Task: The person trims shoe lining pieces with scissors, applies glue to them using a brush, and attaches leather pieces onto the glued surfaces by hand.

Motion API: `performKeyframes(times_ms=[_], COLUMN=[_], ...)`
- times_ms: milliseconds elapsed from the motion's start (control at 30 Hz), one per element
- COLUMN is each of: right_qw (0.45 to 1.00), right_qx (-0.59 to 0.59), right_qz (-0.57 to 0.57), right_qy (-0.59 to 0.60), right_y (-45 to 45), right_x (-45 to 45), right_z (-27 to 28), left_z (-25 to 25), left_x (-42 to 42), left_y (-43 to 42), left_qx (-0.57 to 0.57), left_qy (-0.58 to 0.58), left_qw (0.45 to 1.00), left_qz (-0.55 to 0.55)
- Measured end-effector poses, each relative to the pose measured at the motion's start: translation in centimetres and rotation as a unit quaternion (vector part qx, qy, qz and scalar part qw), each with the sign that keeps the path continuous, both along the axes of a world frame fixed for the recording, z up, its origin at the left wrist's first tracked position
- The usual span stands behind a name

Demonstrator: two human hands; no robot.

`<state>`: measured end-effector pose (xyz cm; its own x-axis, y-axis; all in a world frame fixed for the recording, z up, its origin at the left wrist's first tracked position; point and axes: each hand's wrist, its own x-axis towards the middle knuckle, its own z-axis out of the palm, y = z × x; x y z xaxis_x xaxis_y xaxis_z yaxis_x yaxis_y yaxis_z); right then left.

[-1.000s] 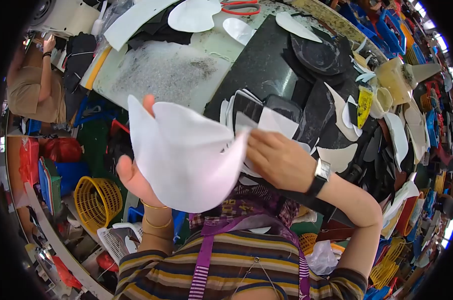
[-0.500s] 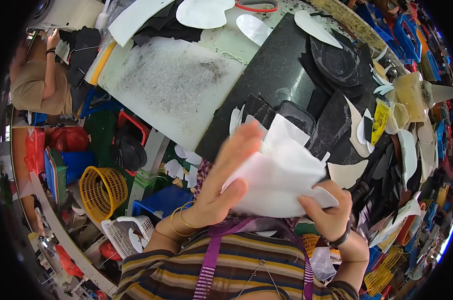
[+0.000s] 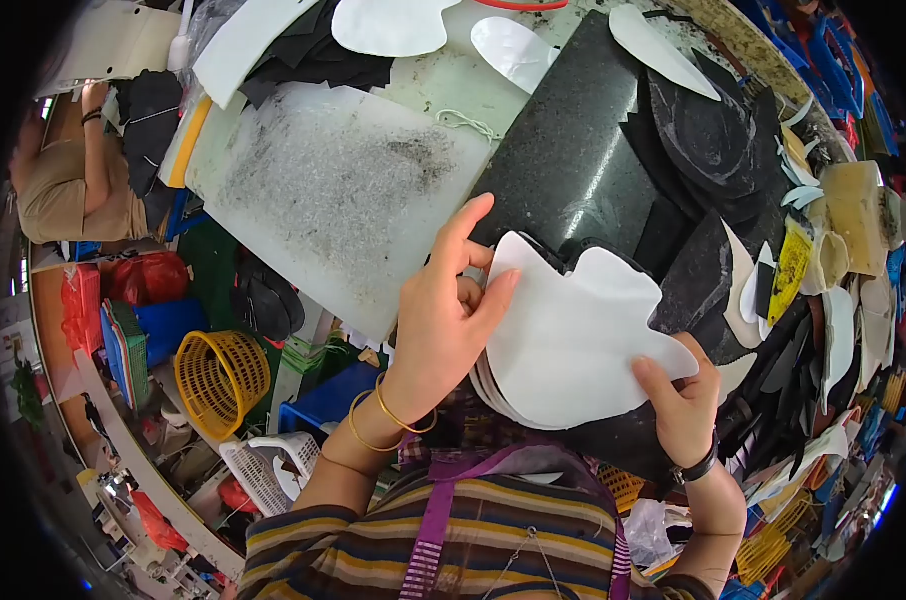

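1. Head view: white pieces lie stacked before the person's body, over the near part of a black slab, their edges fanned at the lower left.
2. The right hand pinches their right-hand tip, thumb on top, fingers behind.
3. The left hand is at the left edge, index finger raised and thumb touching that edge; its other fingers are partly hidden, so I cannot tell whether its grip is closed on anything.
4. A speckled white board lies beside the slab on the counter.
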<state>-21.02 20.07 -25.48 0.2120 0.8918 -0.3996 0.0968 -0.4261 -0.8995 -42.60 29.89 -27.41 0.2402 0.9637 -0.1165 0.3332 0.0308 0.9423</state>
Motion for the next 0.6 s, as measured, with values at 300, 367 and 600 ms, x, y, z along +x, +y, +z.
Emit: performKeyframes(times_ms=[300, 367, 600], right_qw=[1.0, 1.0, 1.0], right_qx=[-0.003, -0.004, -0.004], right_qz=[-0.014, -0.011, -0.004], right_qy=[-0.021, -0.02, -0.007], right_y=[-0.08, -0.05, 0.08], right_x=[0.01, 0.08, 0.06], right_z=[-0.62, -0.64, -1.0], left_z=[-0.56, -0.62, -0.18], left_x=[0.21, 0.25, 0.76], left_y=[-0.01, -0.02, 0.11], left_qx=[0.019, 0.025, 0.109], left_qy=[0.007, 0.012, 0.111], left_qw=[1.0, 1.0, 0.988], left_qz=[0.0, -0.003, -0.019])
